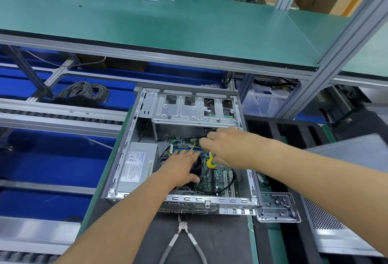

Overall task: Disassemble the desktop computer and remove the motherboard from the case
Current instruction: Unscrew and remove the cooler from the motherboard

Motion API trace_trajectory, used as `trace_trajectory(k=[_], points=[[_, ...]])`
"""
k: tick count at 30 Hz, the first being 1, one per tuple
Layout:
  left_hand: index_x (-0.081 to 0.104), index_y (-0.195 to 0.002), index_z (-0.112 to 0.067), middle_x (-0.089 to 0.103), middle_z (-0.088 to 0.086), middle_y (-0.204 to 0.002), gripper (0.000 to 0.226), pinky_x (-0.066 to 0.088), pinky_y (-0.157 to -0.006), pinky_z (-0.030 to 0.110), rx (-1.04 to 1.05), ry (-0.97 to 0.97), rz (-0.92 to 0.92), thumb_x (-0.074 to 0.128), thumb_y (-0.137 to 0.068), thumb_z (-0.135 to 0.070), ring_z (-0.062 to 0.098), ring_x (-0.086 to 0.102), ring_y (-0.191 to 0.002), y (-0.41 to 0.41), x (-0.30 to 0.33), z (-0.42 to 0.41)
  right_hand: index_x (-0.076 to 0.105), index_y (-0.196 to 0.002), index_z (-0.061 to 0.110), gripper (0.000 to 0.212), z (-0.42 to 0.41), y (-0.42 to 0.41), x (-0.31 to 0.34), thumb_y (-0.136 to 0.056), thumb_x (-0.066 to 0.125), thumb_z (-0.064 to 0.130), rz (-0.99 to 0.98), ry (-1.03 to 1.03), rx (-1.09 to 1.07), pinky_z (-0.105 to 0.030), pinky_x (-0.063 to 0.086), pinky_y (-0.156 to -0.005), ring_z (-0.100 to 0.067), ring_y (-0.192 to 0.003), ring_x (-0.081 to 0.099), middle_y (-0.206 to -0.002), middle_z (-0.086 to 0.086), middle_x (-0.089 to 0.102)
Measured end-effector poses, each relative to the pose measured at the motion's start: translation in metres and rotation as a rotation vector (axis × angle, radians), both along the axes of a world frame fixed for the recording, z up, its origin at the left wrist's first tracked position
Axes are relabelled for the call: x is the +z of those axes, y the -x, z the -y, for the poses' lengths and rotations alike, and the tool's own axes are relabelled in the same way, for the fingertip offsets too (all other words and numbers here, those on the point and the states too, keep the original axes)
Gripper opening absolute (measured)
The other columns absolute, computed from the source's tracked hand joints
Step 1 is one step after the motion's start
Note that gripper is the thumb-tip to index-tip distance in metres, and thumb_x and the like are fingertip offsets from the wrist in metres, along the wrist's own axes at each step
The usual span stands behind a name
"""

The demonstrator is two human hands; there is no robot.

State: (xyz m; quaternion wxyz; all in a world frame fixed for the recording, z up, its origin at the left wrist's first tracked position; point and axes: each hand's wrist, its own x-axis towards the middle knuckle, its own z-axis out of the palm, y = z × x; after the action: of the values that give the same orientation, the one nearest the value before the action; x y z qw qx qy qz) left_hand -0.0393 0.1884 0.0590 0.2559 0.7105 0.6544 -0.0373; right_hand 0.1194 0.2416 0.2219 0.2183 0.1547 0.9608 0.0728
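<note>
The open computer case [117, 171] lies on the bench with its side off. Inside it the green motherboard [220, 176] sits flat. My left hand [180, 168] rests with straight fingers on the black CPU fan [198, 166], which it mostly hides. My right hand [228, 148] reaches over the board near the drive cage [189, 108], and a yellow-green screwdriver handle [211, 161] sticks out under its palm. The fingertips touch thin cables [189, 139]. A grey power supply [136, 167] fills the case's left side.
Side cutters with grey handles [182, 240] lie on the dark mat in front of the case. A clear tray with screws [277, 207] sits at the case's right corner, next to the removed perforated side panel [327, 219]. A green shelf [168, 26] overhangs behind.
</note>
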Motion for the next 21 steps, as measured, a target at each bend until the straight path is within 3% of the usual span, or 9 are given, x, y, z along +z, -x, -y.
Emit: trace_trajectory(k=[2, 4, 5, 7, 9, 12, 15, 18, 21], points=[[0.003, -0.157, -0.022, 0.005, 0.002, -0.164, 0.096, 0.006, -0.122, 0.044, 0.001, -0.001, 0.0, 0.062, -0.088, -0.053, 0.024, 0.006, -0.15, 0.0, 0.0, 0.0, 0.041, -0.121, 0.018, 0.038, -0.001, -0.001, -0.002, -0.094, 0.059, 0.037, -0.048, 0.12, -0.059, -0.04, 0.046, -0.086, -0.024, -0.101, 0.054, -0.114, -0.003, 0.051], [0.005, -0.157, -0.021, 0.008, 0.002, -0.164, 0.095, 0.007, -0.121, 0.044, -0.003, -0.01, -0.003, 0.062, -0.088, -0.053, 0.023, 0.007, -0.15, 0.0, 0.0, 0.0, 0.043, -0.119, 0.016, 0.05, 0.0, 0.001, -0.002, -0.087, 0.063, 0.05, -0.072, 0.283, -0.248, -0.04, 0.047, -0.082, -0.025, -0.101, 0.054, -0.112, -0.003, 0.053], [0.007, -0.157, -0.022, 0.009, 0.002, -0.164, 0.094, 0.007, -0.121, 0.044, -0.002, -0.014, -0.003, 0.063, -0.087, -0.052, 0.023, 0.008, -0.15, 0.0, 0.001, 0.0, 0.044, -0.118, 0.013, 0.059, 0.0, 0.002, -0.003, -0.084, 0.06, 0.06, -0.053, 0.273, -0.318, -0.039, 0.047, -0.077, -0.027, -0.099, 0.056, -0.107, -0.004, 0.054], [0.011, -0.156, -0.024, 0.014, 0.002, -0.163, 0.091, 0.009, -0.121, 0.045, 0.008, -0.02, 0.008, 0.064, -0.087, -0.051, 0.023, 0.011, -0.149, -0.001, 0.002, 0.001, 0.044, -0.117, 0.009, 0.068, 0.002, 0.004, -0.005, -0.086, 0.043, 0.07, 0.017, 0.066, -0.317, -0.038, 0.045, -0.068, -0.031, -0.094, 0.057, -0.098, -0.004, 0.053], [0.014, -0.155, -0.025, 0.017, 0.0, -0.162, 0.089, 0.01, -0.121, 0.046, 0.013, -0.02, 0.021, 0.065, -0.087, -0.049, 0.023, 0.012, -0.149, -0.001, 0.002, 0.001, 0.044, -0.119, 0.009, 0.052, 0.004, 0.007, -0.005, -0.098, 0.035, 0.056, 0.023, -0.072, -0.198, -0.039, 0.05, -0.069, -0.033, -0.092, 0.059, -0.102, -0.007, 0.056], [0.013, -0.156, -0.025, 0.015, -0.001, -0.163, 0.089, 0.01, -0.121, 0.046, 0.002, -0.021, 0.015, 0.064, -0.087, -0.05, 0.023, 0.013, -0.149, -0.001, 0.003, 0.002, 0.044, -0.12, 0.014, 0.029, 0.005, 0.005, -0.004, -0.101, 0.043, 0.037, -0.049, 0.123, -0.132, -0.042, 0.049, -0.08, -0.031, -0.1, 0.056, -0.112, -0.008, 0.051], [0.012, -0.156, -0.023, 0.013, 0.0, -0.163, 0.09, 0.01, -0.121, 0.046, 0.001, -0.021, 0.011, 0.064, -0.088, -0.05, 0.023, 0.012, -0.149, -0.002, 0.004, 0.002, 0.042, -0.12, 0.019, 0.033, 0.006, 0.007, 0.0, -0.095, 0.057, 0.034, -0.037, 0.287, -0.266, -0.043, 0.045, -0.087, -0.028, -0.105, 0.051, -0.115, -0.004, 0.045], [0.01, -0.156, -0.023, 0.012, 0.002, -0.163, 0.092, 0.009, -0.121, 0.045, 0.011, -0.02, 0.008, 0.064, -0.087, -0.05, 0.023, 0.01, -0.15, -0.001, 0.004, 0.002, 0.04, -0.122, 0.014, 0.05, 0.005, 0.01, 0.005, -0.092, 0.056, 0.05, 0.128, 0.143, -0.396, -0.042, 0.045, -0.072, -0.032, -0.097, 0.053, -0.103, -0.008, 0.046], [0.011, -0.156, -0.025, 0.012, 0.002, -0.163, 0.091, 0.009, -0.121, 0.045, 0.01, -0.013, 0.014, 0.064, -0.087, -0.05, 0.024, 0.01, -0.15, -0.001, 0.003, 0.002, 0.042, -0.129, 0.011, 0.042, 0.008, 0.008, 0.003, -0.102, 0.038, 0.043, 0.129, -0.051, -0.209, -0.042, 0.05, -0.072, -0.034, -0.1, 0.058, -0.113, -0.01, 0.053]])
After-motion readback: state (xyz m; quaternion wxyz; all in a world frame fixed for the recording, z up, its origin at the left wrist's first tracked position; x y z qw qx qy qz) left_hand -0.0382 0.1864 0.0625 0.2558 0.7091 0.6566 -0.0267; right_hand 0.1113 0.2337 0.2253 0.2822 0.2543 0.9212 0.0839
